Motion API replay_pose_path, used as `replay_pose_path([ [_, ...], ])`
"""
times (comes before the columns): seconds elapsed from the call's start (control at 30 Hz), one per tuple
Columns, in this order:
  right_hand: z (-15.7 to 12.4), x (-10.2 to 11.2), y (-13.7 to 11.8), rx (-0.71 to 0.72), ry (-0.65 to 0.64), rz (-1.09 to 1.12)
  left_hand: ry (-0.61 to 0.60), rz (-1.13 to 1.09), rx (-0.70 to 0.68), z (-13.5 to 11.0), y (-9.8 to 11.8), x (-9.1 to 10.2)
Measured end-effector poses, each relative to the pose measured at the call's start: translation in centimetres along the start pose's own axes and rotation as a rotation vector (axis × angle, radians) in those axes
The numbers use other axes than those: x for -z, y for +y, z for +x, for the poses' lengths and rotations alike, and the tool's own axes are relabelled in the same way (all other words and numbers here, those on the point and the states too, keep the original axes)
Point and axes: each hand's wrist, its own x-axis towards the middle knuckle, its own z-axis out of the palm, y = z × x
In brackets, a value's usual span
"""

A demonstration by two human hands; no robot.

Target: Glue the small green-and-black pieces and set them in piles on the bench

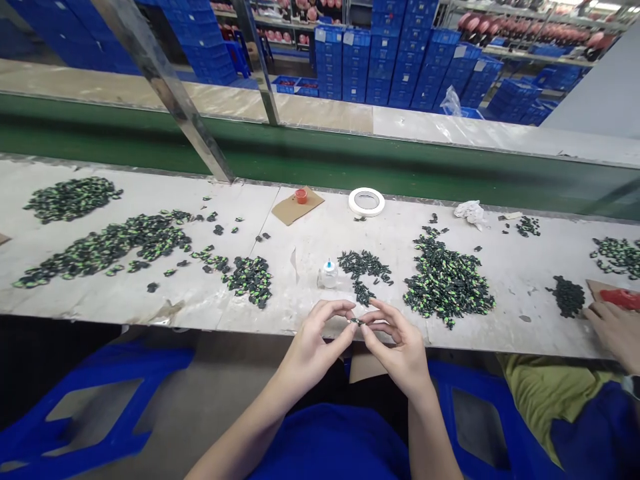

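My left hand (315,340) and my right hand (397,343) meet at the near edge of the worktable (300,253). Together their fingertips pinch one small dark part (357,321). Both hands are closed in a pinch. Just beyond them lies a small pile of dark parts (364,268), and a little clear glue bottle (329,274) stands to its left. A large heap of black-and-green parts (447,281) lies to the right of my hands. A smaller black-and-green pile (250,279) sits to the left.
Long spreads of black-and-green parts (110,243) cover the table's left. A white tape roll (367,201) and a red cap on cardboard (300,196) lie farther back. Another person's hand (615,333) rests at the right edge. A green conveyor belt (350,160) runs behind.
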Motion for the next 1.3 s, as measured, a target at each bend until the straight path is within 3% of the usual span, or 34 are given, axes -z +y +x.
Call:
replay_pose_path([
  [0.17,-0.1,0.7,-0.5,0.027,-0.049,-0.036,-0.056,0.019,-0.044,-0.3,0.9,0.2],
  [0.37,-0.3,0.0,-1.0,0.085,-0.049,0.046,0.002,-0.064,-0.087,-1.6,1.8,0.1],
  [0.47,-0.3,-0.3,-0.9,0.104,-0.047,0.031,0.038,-0.116,-0.047,-1.7,1.9,0.2],
  [0.63,-0.3,-0.4,-0.4,0.183,-0.005,-0.045,0.004,-0.213,0.077,-1.2,1.2,-0.1],
  [0.8,-0.6,0.7,0.1,0.143,-0.006,-0.138,0.002,-0.123,0.070,-0.8,0.0,-1.3],
  [0.9,0.2,2.7,0.7,0.234,0.055,-0.400,-0.040,-0.050,0.022,-0.6,-0.5,-1.7],
  [1.03,2.5,6.0,2.3,0.410,0.377,-0.947,-0.031,0.068,-0.049,-0.7,-1.0,-1.8],
  [1.1,3.5,7.1,3.1,0.442,0.285,-1.161,-0.033,0.098,-0.071,-1.0,-1.2,-1.8],
  [1.2,4.9,7.9,4.1,0.440,0.023,-1.371,-0.068,0.110,-0.090,-1.5,-1.5,-1.9],
  [1.3,6.4,9.0,4.8,0.377,-0.079,-1.465,-0.127,0.113,-0.088,-2.0,-1.9,-2.0],
])
